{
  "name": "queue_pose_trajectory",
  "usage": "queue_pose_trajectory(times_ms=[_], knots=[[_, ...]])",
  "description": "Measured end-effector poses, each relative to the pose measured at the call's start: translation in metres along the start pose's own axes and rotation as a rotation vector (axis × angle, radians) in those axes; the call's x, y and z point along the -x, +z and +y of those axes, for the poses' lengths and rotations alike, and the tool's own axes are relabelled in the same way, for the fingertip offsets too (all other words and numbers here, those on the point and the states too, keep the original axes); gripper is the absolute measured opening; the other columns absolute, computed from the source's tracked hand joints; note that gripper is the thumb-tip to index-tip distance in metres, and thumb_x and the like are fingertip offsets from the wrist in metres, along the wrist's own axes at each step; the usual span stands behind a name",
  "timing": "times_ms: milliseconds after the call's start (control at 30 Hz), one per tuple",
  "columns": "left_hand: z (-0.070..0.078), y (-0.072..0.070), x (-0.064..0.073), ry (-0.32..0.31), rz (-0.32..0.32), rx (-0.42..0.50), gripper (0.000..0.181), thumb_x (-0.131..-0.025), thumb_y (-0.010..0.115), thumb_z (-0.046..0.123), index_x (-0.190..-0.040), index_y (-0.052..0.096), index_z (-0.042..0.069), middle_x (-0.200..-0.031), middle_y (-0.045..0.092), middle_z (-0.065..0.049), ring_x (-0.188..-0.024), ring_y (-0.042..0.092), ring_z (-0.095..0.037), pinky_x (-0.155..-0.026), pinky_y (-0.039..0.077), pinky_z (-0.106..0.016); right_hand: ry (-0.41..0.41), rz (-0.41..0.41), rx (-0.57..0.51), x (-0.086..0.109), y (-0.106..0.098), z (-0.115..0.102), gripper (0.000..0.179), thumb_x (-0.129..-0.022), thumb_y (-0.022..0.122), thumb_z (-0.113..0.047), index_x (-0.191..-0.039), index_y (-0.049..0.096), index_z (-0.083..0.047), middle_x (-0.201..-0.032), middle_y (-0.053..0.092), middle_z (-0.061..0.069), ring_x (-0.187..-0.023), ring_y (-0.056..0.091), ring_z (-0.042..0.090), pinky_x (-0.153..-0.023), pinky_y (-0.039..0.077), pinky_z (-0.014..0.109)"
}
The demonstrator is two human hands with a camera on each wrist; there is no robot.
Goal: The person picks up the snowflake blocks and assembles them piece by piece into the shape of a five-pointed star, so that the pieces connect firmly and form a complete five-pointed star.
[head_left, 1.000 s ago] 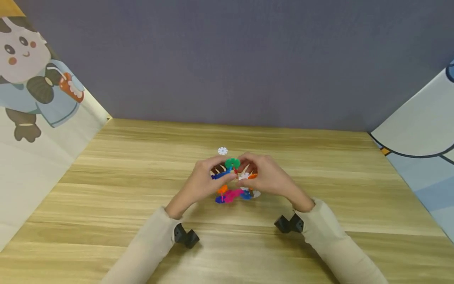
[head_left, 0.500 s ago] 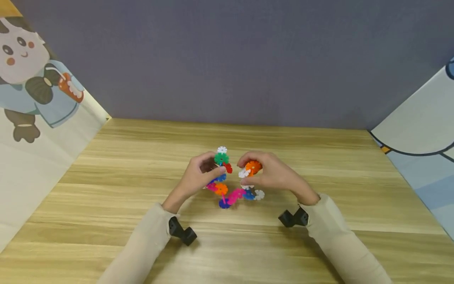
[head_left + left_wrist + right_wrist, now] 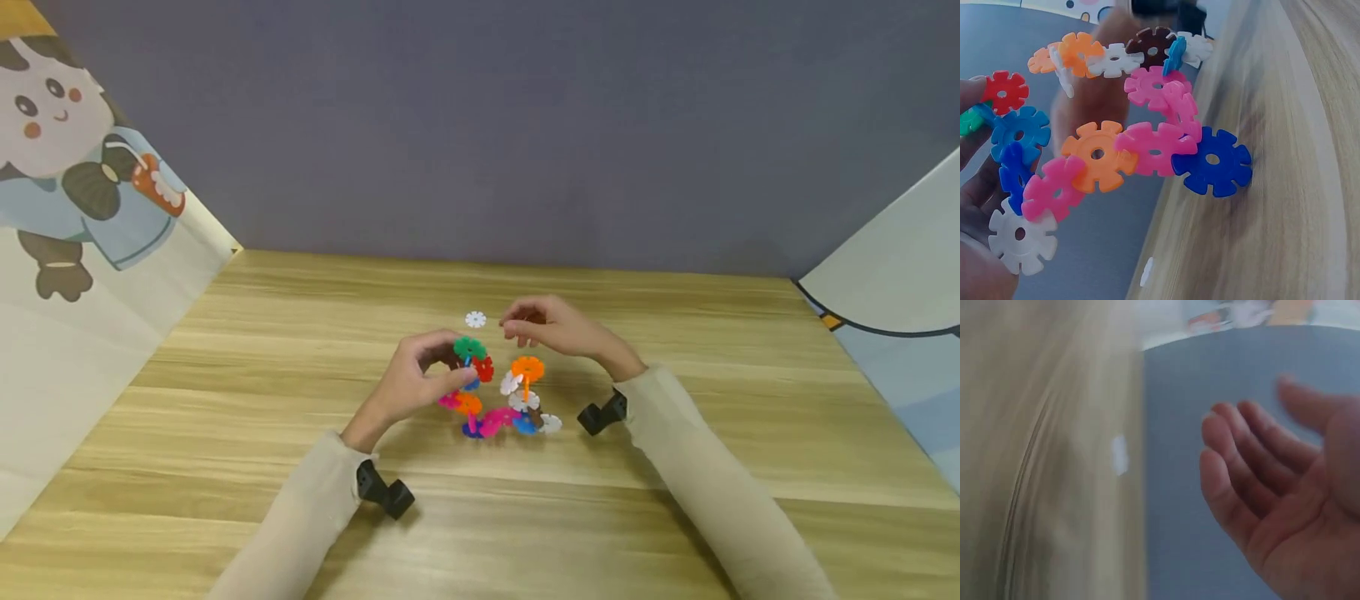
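A chain of interlocking snowflake discs (image 3: 498, 421) curves in an open loop over the table, in pink, blue, orange, white, brown, red and green. My left hand (image 3: 416, 379) grips its left end, around the green disc (image 3: 469, 348) and the red disc (image 3: 1002, 92); some fingers hide behind the pieces. At the other end stands an orange disc (image 3: 528, 367), untouched. Above and right of it my right hand (image 3: 562, 329) hovers with nothing in it, fingers loosely bent. Just left of its fingertips a loose white snowflake disc (image 3: 476, 319) lies on the table.
The wooden table (image 3: 225, 400) runs back to a dark grey panel (image 3: 510, 133). Printed side panels (image 3: 112, 225) stand at left and right. Each wrist carries a small black camera (image 3: 386, 492).
My right hand has let go of the chain's orange and white end and moved up and back, close to the loose white disc. The left hand has kept its grip, shifting left from the middle.
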State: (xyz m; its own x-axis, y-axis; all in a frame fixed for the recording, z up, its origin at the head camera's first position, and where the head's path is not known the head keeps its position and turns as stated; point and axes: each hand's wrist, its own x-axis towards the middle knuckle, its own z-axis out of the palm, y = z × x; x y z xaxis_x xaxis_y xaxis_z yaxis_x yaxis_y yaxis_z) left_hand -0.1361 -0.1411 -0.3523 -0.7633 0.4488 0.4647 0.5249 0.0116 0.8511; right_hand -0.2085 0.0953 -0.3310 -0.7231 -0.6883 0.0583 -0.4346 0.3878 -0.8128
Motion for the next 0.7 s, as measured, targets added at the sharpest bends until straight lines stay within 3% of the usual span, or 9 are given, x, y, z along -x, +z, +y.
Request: queue_pose_trajectory(times_ms=[67,167,367,500,700], knots=[[0.002,0.000,0.000,0.004,-0.009,0.000,0.036,-0.086,0.069,0.026,-0.099,0.064,-0.007,-0.084,0.065,-0.017,-0.071,0.058,-0.010,-0.070,0.053,-0.027,0.034,0.015,0.076,-0.015,0.002,0.012,0.025,-0.096,0.056,-0.013,-0.112,0.061,0.006,-0.099,0.065,0.022,-0.084,0.063,0.033,-0.075,0.055,0.043],[0.003,0.000,0.001,0.004,-0.016,-0.007,0.034,-0.086,0.069,0.024,-0.099,0.064,-0.007,-0.086,0.065,-0.017,-0.072,0.058,-0.011,-0.071,0.053,-0.027,0.071,0.028,0.178,-0.038,0.006,0.026,0.028,-0.093,0.060,-0.012,-0.114,0.060,0.005,-0.103,0.066,0.018,-0.089,0.064,0.027,-0.078,0.055,0.037],[0.004,-0.001,0.002,0.007,-0.002,-0.014,0.030,-0.086,0.069,0.020,-0.098,0.064,-0.007,-0.086,0.066,-0.019,-0.072,0.058,-0.009,-0.073,0.054,-0.026,0.124,0.029,0.270,-0.071,0.015,0.039,0.034,-0.089,0.065,-0.010,-0.118,0.060,0.007,-0.106,0.066,0.020,-0.098,0.062,0.028,-0.088,0.052,0.037],[0.004,-0.002,0.002,0.003,0.001,-0.025,0.029,-0.086,0.069,0.020,-0.098,0.065,-0.006,-0.086,0.066,-0.017,-0.072,0.058,-0.009,-0.073,0.054,-0.026,0.153,0.021,0.328,-0.084,0.019,0.042,0.034,-0.086,0.069,-0.012,-0.115,0.064,0.005,-0.102,0.067,0.017,-0.093,0.061,0.024,-0.087,0.051,0.034],[0.005,-0.003,0.000,-0.016,-0.001,-0.038,0.025,-0.085,0.069,0.015,-0.098,0.065,-0.005,-0.086,0.066,-0.017,-0.072,0.058,-0.010,-0.073,0.053,-0.026,0.148,-0.026,0.356,-0.087,0.022,0.043,0.018,-0.080,0.074,-0.010,-0.092,0.065,0.001,-0.088,0.065,0.011,-0.078,0.054,0.017,-0.074,0.049,0.028]])
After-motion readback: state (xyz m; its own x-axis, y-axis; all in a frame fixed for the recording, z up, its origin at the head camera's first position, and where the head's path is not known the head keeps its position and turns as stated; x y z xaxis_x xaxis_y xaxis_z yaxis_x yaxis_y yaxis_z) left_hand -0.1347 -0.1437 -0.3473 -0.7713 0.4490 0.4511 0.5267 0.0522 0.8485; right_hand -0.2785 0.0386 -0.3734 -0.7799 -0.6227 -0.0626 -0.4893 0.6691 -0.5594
